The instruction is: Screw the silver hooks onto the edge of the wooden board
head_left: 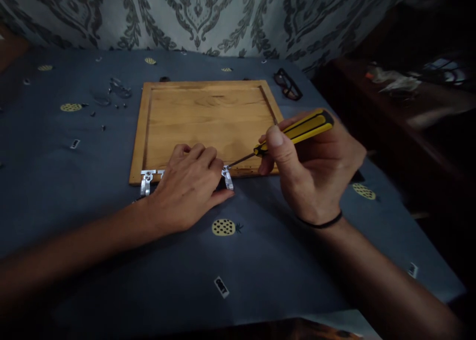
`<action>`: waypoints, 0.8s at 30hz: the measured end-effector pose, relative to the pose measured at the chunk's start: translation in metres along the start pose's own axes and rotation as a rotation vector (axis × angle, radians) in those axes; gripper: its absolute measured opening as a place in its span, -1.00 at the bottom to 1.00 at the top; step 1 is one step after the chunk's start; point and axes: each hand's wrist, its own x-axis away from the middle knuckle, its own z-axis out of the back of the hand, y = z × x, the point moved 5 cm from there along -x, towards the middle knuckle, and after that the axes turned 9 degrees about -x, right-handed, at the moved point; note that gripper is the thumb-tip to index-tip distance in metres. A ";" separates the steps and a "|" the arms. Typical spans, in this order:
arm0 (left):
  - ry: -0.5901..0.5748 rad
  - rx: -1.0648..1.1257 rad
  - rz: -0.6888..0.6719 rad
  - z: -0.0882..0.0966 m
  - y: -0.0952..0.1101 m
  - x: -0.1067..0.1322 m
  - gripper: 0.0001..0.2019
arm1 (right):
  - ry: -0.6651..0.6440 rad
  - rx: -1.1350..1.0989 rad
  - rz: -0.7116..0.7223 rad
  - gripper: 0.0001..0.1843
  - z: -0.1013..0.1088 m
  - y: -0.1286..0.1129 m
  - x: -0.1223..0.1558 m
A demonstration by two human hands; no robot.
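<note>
A wooden panel (208, 117) with a raised frame lies flat on the cloth-covered table. Along its near edge sit a shiny metal bracket (147, 181) on the left and a second metal bracket (228, 178) further right, with something dark between them. My left hand (189, 186) is curled over this edge, thumb below, fingers closed around the fitting beside the right bracket; its palm hides most of what it grips. In my right hand (308, 166) is a yellow-and-black screwdriver (297, 132), held at a slant. The shaft's tip meets the right bracket, by a screw.
Several small screws (103, 128) and a clear plastic bag (119, 88) lie left of the panel. Dark-framed glasses (287, 85) rest beyond its far right corner. A patterned cloth (197, 18) rises behind the table. Shelf-like dark furniture (416, 127) stands to the right, with clutter on it.
</note>
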 end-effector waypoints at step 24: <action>0.294 0.100 0.298 0.058 -0.039 0.155 -0.71 | 0.106 0.014 -0.026 -0.71 0.056 -0.036 0.028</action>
